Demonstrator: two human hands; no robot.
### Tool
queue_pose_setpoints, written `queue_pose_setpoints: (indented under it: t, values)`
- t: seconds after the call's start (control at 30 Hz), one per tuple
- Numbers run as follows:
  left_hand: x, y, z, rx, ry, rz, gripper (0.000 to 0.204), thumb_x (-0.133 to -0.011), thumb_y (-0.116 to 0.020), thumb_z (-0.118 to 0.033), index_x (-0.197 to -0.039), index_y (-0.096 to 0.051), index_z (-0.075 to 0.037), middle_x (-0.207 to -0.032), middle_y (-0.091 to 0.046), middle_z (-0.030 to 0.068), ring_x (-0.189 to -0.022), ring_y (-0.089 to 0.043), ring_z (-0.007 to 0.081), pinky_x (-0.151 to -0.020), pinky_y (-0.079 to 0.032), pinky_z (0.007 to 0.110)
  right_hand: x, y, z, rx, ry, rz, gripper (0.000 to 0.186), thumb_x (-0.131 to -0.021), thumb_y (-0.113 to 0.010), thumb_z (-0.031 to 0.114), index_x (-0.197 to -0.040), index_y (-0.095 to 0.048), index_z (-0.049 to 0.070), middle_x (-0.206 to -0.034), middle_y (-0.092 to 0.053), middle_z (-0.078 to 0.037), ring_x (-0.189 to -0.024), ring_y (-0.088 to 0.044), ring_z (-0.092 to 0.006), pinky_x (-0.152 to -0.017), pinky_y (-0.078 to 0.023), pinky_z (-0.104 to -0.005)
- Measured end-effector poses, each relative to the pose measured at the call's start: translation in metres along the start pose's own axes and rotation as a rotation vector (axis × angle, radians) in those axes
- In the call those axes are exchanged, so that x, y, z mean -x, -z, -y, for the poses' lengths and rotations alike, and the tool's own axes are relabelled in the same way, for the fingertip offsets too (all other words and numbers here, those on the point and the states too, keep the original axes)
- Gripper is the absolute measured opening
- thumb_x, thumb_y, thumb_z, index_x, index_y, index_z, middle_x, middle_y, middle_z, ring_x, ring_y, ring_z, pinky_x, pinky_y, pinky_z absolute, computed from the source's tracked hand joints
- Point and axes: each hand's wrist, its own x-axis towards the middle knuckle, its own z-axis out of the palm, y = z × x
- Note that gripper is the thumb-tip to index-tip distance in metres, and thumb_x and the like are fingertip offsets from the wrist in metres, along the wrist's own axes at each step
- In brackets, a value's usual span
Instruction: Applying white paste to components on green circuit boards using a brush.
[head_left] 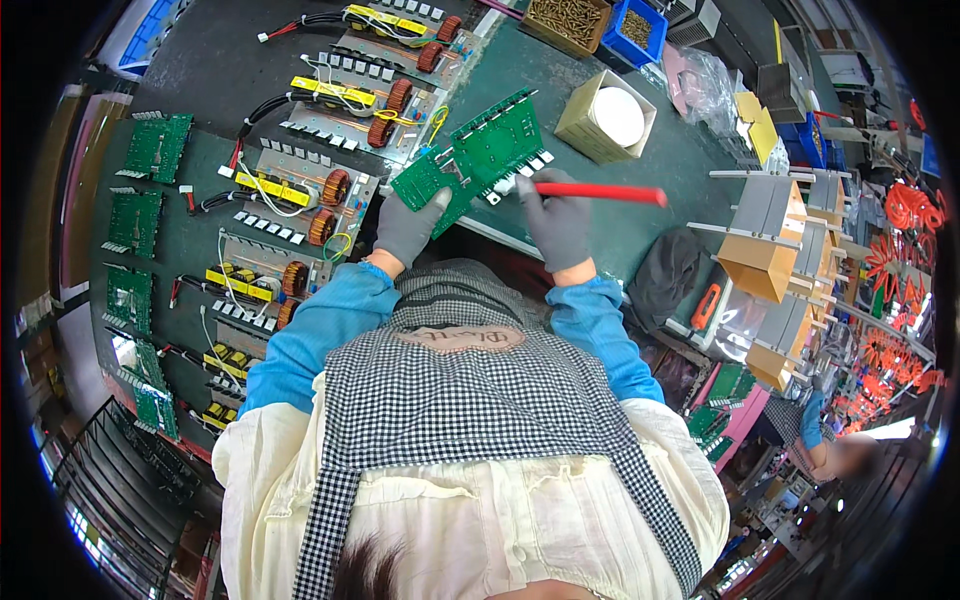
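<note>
My left hand (408, 228), in a grey glove, grips the lower corner of a green circuit board (478, 155) and holds it tilted above the dark green bench. My right hand (556, 222), also gloved, holds a thin red-handled tool (600, 192) whose handle points right. The tool's working end meets the row of white parts along the board's lower right edge. Blue sleeves cover both forearms.
Rows of assembled metal plates with yellow parts and copper coils (300, 190) lie at left, beside green boards (158, 145) along the bench edge. A cardboard box holding a white tub (607, 118), bins of small parts (570, 20), and grey rack bins (770, 235) stand right. Another person (830, 450) works at lower right.
</note>
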Motion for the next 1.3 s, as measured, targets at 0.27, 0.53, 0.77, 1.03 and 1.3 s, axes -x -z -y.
queue_pose_setpoints:
  t: [0.27,0.53,0.77,1.03,1.3]
  values:
    - [0.000,0.000,-0.001,0.014,-0.008,-0.010,0.039,-0.086,-0.076,-0.033,-0.114,-0.069,-0.006,-0.103,-0.074,0.0108,-0.095,-0.070,0.0232,-0.083,-0.053,0.036,0.002,0.003,0.009,0.064,0.020,-0.049,0.028,-0.089,-0.072,0.028,-0.080,-0.065,0.002,-0.073,-0.064,-0.015,-0.066,-0.062,-0.0307,-0.062,-0.048,-0.0393]
    - [0.001,0.002,-0.006,-0.011,-0.021,-0.020,0.039,-0.086,-0.077,-0.032,-0.115,-0.069,-0.006,-0.103,-0.074,0.0108,-0.093,-0.071,0.0231,-0.082,-0.053,0.035,0.014,-0.005,0.008,0.029,-0.040,-0.016,0.024,-0.087,-0.073,0.026,-0.078,-0.065,0.006,-0.073,-0.064,-0.012,-0.071,-0.061,-0.0323,-0.065,-0.046,-0.0424]
    - [0.001,0.003,-0.002,-0.027,-0.034,-0.017,0.040,-0.087,-0.076,-0.032,-0.116,-0.069,-0.006,-0.104,-0.074,0.0111,-0.094,-0.070,0.0232,-0.084,-0.053,0.035,0.021,-0.001,0.014,0.056,-0.005,-0.007,0.025,-0.086,-0.074,0.023,-0.073,-0.065,0.004,-0.071,-0.063,-0.013,-0.068,-0.060,-0.0319,-0.063,-0.046,-0.0423]
    - [0.000,0.001,0.001,0.007,-0.053,-0.025,0.041,-0.086,-0.077,-0.033,-0.116,-0.069,-0.005,-0.105,-0.074,0.0098,-0.095,-0.070,0.0218,-0.084,-0.053,0.035,0.023,-0.005,0.011,0.131,0.124,-0.052,0.023,-0.083,-0.076,0.022,-0.073,-0.064,0.005,-0.074,-0.063,-0.013,-0.073,-0.060,-0.0343,-0.067,-0.046,-0.0447]
    - [-0.008,-0.003,0.002,0.045,-0.105,-0.017,0.039,-0.087,-0.076,-0.028,-0.117,-0.068,-0.005,-0.107,-0.074,0.0091,-0.097,-0.070,0.0192,-0.086,-0.052,0.034,0.020,-0.001,0.003,0.132,0.114,-0.056,0.021,-0.084,-0.076,0.023,-0.081,-0.064,0.006,-0.077,-0.064,-0.014,-0.076,-0.059,-0.0362,-0.068,-0.045,-0.0458]
